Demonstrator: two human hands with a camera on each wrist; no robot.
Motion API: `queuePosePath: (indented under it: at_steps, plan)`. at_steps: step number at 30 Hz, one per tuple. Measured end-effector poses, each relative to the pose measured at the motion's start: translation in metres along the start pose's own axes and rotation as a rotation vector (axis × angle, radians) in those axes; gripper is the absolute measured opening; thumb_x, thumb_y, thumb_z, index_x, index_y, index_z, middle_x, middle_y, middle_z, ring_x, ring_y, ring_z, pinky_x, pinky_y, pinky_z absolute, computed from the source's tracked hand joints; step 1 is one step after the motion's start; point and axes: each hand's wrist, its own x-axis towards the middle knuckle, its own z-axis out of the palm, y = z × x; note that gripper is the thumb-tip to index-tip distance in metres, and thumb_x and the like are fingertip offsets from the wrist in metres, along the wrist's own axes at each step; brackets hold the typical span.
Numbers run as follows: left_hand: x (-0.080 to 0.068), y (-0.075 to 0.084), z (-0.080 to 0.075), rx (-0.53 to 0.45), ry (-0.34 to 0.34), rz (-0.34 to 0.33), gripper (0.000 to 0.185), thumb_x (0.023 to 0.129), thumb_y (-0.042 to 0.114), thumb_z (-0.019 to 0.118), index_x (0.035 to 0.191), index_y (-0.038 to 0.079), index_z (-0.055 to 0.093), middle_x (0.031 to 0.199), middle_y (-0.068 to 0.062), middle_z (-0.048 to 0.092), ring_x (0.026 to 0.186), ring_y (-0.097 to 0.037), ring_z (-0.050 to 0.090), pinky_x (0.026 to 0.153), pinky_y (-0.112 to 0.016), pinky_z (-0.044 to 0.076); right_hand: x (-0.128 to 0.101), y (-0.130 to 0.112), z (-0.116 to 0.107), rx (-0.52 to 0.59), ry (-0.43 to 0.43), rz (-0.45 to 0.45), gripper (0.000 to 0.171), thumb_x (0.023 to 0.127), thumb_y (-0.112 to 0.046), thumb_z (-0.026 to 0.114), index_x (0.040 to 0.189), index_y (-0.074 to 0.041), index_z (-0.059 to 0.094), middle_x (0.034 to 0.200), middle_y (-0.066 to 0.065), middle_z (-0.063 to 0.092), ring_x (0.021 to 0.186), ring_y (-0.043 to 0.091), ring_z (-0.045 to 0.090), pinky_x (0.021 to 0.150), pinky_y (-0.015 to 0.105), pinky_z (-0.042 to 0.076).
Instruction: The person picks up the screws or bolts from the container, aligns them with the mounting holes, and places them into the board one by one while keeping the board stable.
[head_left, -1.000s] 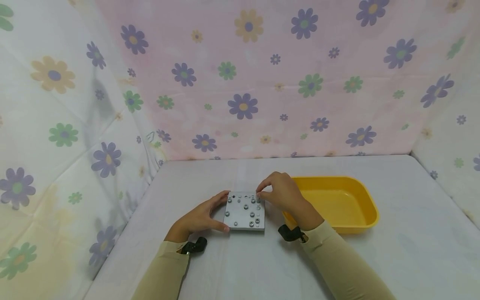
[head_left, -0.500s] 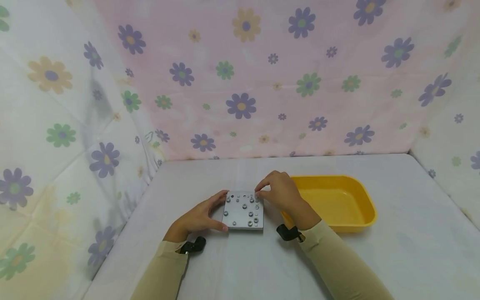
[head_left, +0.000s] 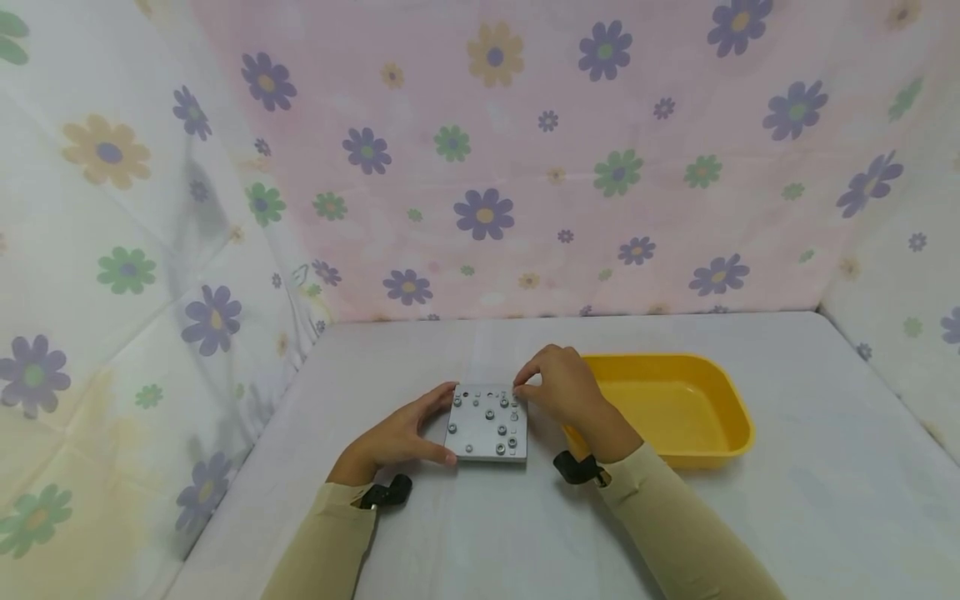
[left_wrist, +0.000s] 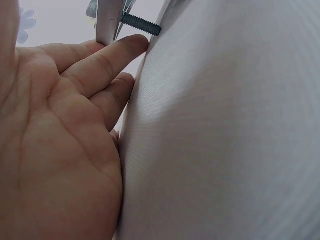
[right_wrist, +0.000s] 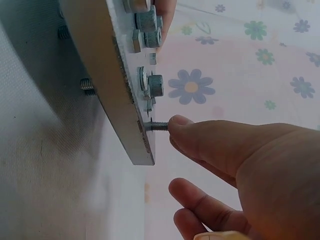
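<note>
Square grey metal plate [head_left: 487,424] studded with round-headed screws, flat on the white cloth table [head_left: 480,533]. Right hand [head_left: 561,387] pinches a threaded bolt [right_wrist: 159,126] at the plate's far right corner. Left hand [head_left: 397,433], fingers straight, braces the left edge. Glossy yellow tray [head_left: 731,408] just right; open table in front.
</note>
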Motion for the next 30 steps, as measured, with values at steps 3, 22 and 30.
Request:
queuePosePath:
  at_steps: [3,22,30]
  plan:
    - [0.0003,-0.0003,-0.0003,0.007,0.008,0.002,0.124,0.068,0.032,0.098,0.166,0.025,0.022,0.165,0.009,0.038,0.160,-0.018,0.017,0.129,-0.056,0.001,0.0008,0.0010,0.0013,-0.013,0.000,0.003,0.004,0.089,-0.030,0.083,0.092,-0.029,0.085,0.117,0.001,0.069,0.112,0.027,0.057,0.100,0.043,0.049]
    - [0.0002,0.0004,0.0012,0.010,0.006,0.005,0.123,0.069,0.033,0.098,0.166,0.027,0.022,0.165,0.010,0.038,0.160,-0.017,0.017,0.129,-0.057,0.002,-0.0001,0.0000,0.0031,-0.092,-0.020,0.001,0.006,0.088,-0.034,0.084,0.093,-0.030,0.085,0.114,0.000,0.071,0.108,0.026,0.057,0.094,0.040,0.051]
    - [-0.0007,0.0020,0.0019,0.021,0.007,0.001,0.125,0.068,0.034,0.098,0.166,0.025,0.020,0.164,0.011,0.038,0.160,-0.015,0.017,0.129,-0.055,0.002,-0.0001,0.0005,0.0059,-0.108,-0.023,0.021,0.004,0.087,-0.034,0.084,0.091,-0.032,0.085,0.114,0.001,0.070,0.107,0.026,0.054,0.093,0.040,0.050]
